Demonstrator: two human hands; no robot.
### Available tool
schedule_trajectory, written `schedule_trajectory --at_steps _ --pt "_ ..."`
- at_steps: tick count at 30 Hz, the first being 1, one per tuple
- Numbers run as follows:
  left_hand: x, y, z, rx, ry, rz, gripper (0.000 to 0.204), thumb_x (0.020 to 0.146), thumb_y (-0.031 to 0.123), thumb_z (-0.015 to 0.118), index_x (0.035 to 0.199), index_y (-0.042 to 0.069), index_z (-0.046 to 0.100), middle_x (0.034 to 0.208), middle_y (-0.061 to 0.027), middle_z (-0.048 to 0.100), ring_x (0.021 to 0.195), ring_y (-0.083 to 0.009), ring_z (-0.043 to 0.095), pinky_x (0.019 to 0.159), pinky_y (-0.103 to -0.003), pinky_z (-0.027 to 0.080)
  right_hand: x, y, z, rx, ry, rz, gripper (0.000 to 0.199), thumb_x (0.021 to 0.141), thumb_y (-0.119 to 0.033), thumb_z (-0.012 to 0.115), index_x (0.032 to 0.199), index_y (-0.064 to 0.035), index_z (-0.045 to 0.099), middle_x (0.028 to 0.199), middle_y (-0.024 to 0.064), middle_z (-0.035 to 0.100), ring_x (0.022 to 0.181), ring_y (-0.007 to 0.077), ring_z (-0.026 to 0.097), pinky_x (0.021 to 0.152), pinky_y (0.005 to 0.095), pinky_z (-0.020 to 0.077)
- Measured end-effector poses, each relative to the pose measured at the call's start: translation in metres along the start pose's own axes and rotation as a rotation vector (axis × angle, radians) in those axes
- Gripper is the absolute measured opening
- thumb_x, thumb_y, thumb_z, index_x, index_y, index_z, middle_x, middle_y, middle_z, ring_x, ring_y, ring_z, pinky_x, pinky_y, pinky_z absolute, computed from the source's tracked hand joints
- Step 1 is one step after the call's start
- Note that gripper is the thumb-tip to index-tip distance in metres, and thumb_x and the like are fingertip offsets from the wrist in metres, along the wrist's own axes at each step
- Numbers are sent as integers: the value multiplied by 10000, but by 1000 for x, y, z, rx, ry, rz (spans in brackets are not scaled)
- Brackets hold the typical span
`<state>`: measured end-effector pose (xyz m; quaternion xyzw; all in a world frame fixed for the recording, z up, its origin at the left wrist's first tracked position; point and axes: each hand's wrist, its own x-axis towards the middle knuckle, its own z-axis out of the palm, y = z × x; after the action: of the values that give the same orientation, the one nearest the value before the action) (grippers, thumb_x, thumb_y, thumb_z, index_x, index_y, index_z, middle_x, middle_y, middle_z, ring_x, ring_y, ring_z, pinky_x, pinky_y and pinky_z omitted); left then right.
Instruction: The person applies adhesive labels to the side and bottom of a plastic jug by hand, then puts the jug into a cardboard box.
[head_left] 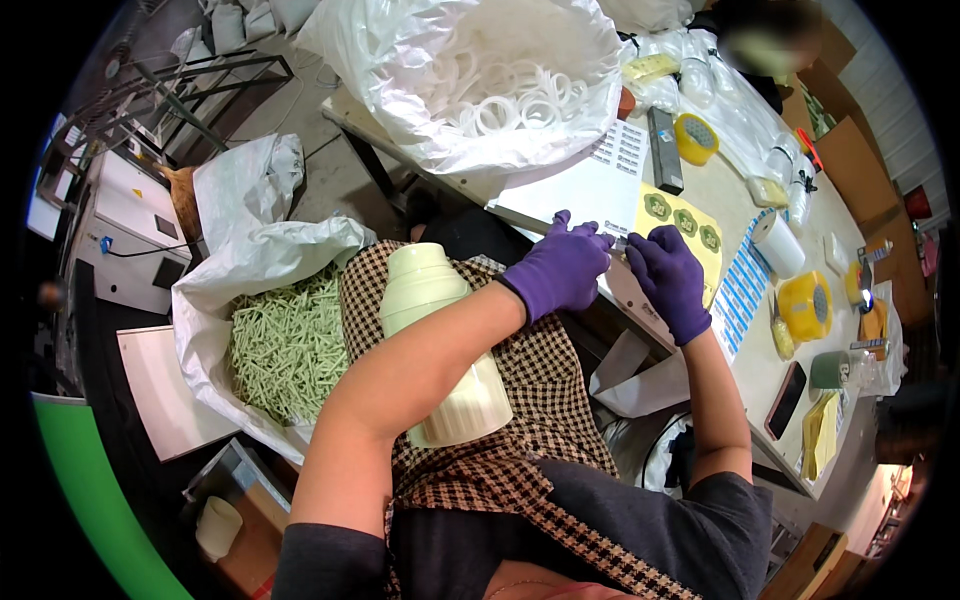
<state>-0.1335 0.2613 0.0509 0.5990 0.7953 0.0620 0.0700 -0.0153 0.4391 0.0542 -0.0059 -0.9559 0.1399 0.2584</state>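
Observation:
In purple gloves, both my hands work close together at the near edge of the table. My left hand rests over the lower corner of a stack of white label sheets, its fingers reaching onto the paper. Just right of it, my right hand is closed, fingertips curled together by the sheet's corner; whatever they may pinch is too small to make out. A pale cream-green, ridged plastic bottle-shaped vessel lies across my lap on the checked apron. My left forearm crosses over it and hides its middle.
A white bag of clear plastic rings stands behind the sheets. Gold-green stickers, a blue label sheet, yellow tape rolls and a phone lie rightward. At left sits a sack of green strips. Someone is at far right.

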Motion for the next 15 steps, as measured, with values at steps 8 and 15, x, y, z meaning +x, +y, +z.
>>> schedule_trajectory --at_steps 8,15 --pt "1 1 -9 -31 -34 -6 425 864 179 600 1252 39 700 1429 -129 595 1399 -293 506 1191 -581 315 -4 3 19 -165 39 -12 184 915 -212 730 1089 -162 766 913 69 600 765 243 635 604 387 516" --pt "2 -5 5 -56 69 -20 332 826 205 653 1110 63 753 1338 -111 640 1355 -294 539 1148 -639 332 4 18 23 70 -209 101 294 968 -207 644 1244 -150 728 928 157 633 836 348 634 794 457 520"
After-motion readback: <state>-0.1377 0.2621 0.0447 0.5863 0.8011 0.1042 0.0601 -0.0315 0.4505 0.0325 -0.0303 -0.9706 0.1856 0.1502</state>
